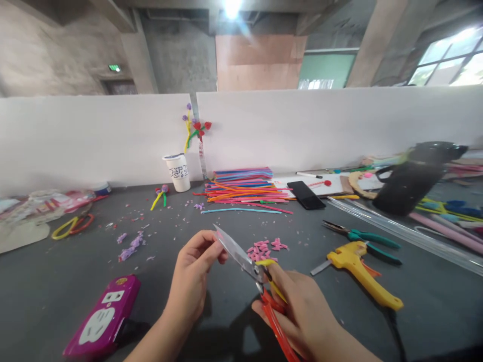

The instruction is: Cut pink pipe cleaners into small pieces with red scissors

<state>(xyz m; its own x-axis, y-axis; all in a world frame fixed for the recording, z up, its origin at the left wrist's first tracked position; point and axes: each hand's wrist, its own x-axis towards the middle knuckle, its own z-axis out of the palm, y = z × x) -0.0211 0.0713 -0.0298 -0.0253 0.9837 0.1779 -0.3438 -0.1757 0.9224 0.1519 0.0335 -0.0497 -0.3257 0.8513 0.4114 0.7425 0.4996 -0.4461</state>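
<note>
My right hand is wrapped round the handles of a pair of scissors with red and yellow grips. Their blades point up and to the left, towards my left hand. The thumb and fingertips of that hand are pinched together beside the blade tips. Whatever is in the pinch is too small and too hidden to make out. Just right of the blades lies a loose pile of short pink fuzzy pieces on the dark table.
Pipe cleaners lie stacked at the back, near a white cup and a phone. To the right are pliers, a yellow glue gun and a black jug. A purple power strip lies front left, other scissors behind.
</note>
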